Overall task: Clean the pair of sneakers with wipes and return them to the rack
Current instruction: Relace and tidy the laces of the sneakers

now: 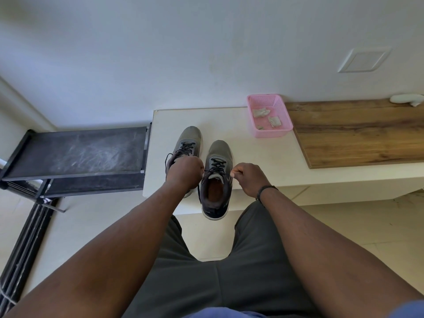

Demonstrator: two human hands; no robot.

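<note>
Sneakers (207, 166) grey, black laces, side by side.

We found no legible text, label, brand, number or sign on any surface; the sneakers (206, 161) bore none readable.

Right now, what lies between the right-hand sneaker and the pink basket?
In the head view, only bare white countertop separates the right sneaker from the pink basket. The used wipes sit inside the basket, not between.
</note>
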